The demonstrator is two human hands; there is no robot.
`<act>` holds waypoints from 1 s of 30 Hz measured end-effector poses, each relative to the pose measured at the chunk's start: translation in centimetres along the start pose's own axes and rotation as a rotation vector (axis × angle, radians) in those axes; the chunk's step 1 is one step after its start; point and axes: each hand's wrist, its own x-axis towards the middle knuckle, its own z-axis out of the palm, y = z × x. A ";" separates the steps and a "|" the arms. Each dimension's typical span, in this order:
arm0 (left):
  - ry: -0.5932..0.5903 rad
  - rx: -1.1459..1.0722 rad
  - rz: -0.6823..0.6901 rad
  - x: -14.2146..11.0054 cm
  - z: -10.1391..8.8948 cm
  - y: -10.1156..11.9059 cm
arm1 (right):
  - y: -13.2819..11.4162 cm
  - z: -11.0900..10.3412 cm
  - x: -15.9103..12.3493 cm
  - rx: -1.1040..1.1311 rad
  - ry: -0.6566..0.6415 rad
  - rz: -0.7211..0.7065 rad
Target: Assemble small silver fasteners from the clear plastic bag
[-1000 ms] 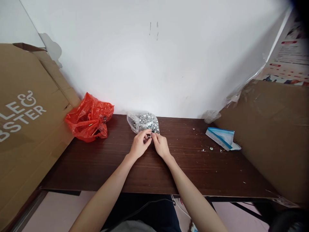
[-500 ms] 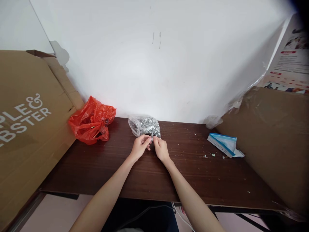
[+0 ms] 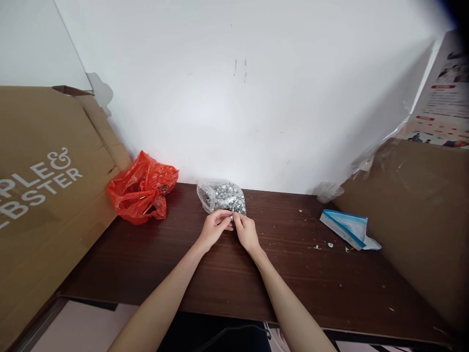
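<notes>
My left hand point(image 3: 213, 229) and my right hand point(image 3: 246, 231) meet fingertip to fingertip over the dark wooden table point(image 3: 190, 274). Both are closed in a pinch on a small silver metal part point(image 3: 232, 213) held between them. Just behind the fingers lies a clear plastic bag of small silver metal parts point(image 3: 221, 196), close to the white wall.
A crumpled red plastic bag point(image 3: 142, 188) lies at the table's back left. Brown cardboard sheets point(image 3: 44, 195) stand at the left and at the right point(image 3: 414, 215). A blue and white packet point(image 3: 348, 227) lies right of the hands, with small white scraps point(image 3: 324, 245) scattered near it.
The view has tilted up a little, so everything sits lower in the picture. Both hands stay pinched together on the small part in front of the clear bag.
</notes>
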 end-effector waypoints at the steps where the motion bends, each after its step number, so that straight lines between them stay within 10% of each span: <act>1: 0.002 -0.010 -0.027 0.0 0.0 0.1 | 0.0 0.0 0.0 0.002 -0.003 -0.005; 30: 0.055 -0.064 -0.094 0.9 -0.2 0.2 | 0.4 0.8 0.8 0.022 0.024 -0.022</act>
